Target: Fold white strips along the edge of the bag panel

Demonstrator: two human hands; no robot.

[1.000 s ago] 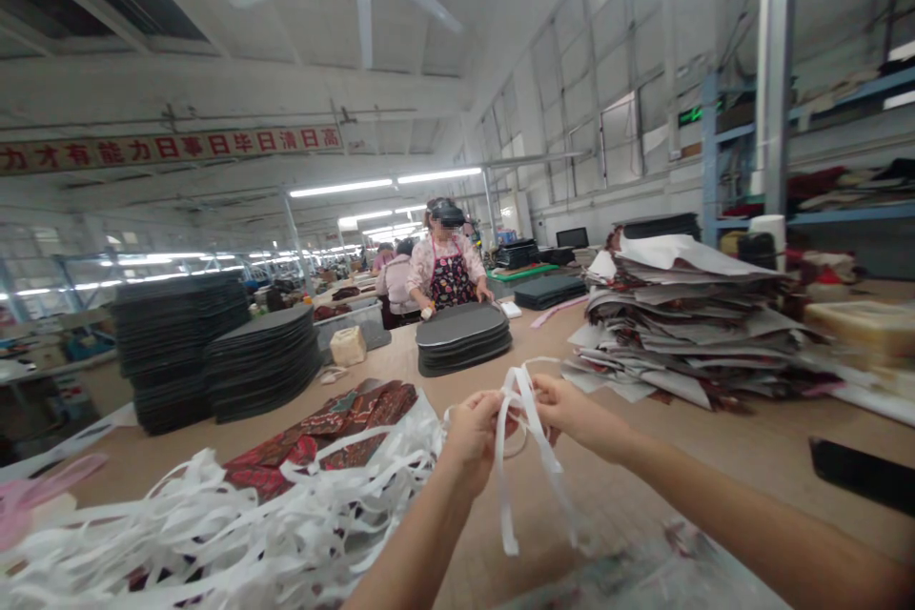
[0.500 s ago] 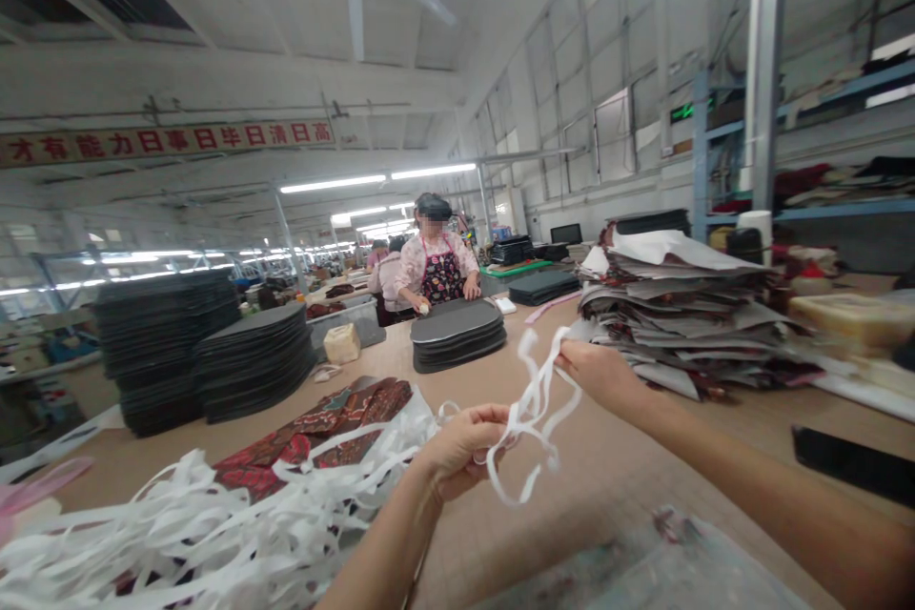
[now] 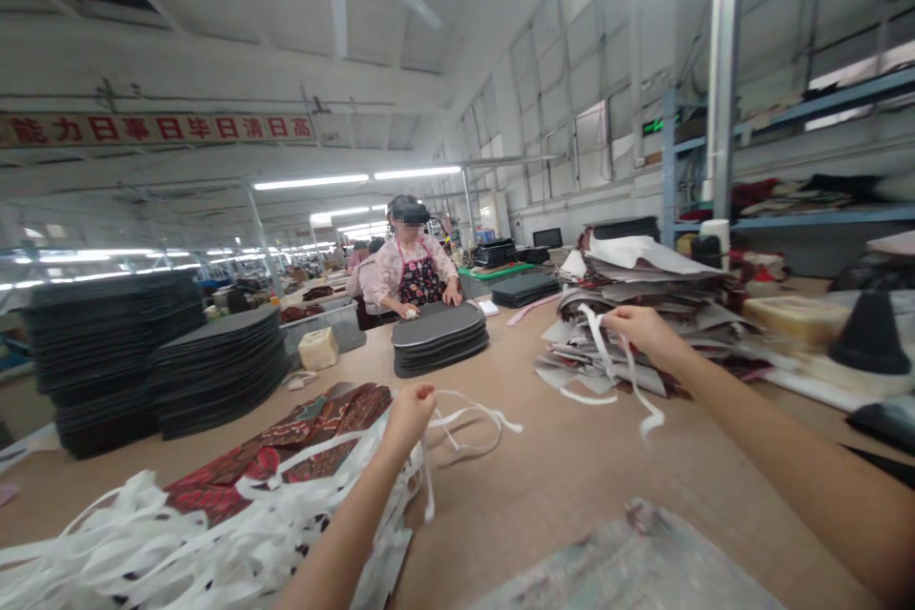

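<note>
**While the hands stand well apart:** the left hand (image 3: 409, 417) and the right hand (image 3: 644, 329) each grip white material above a tan worktop (image 3: 543, 505).
**Step in hand:** separating loose strips from a heap, by my reading; the trailing ends look to need drawing clear of the pile.
**Left hand:** curled almost shut on a white strip (image 3: 457, 410), its ends hanging down and arcing sideways.
**Right hand:** fingers (image 3: 633, 315) closed in a pinch on a looped white strip (image 3: 639, 391) (the exact hold is partly hidden).
**Heap:** white strips (image 3: 164, 519) lie over dark-red patterned fabric pieces (image 3: 286, 434), just below the left hand.
**Beyond:** a pile of cut printed sheets (image 3: 629, 281) stands behind the right hand; a co-worker (image 3: 418, 272) rests both hands on a stack of dark-grey pads (image 3: 437, 338).
</note>
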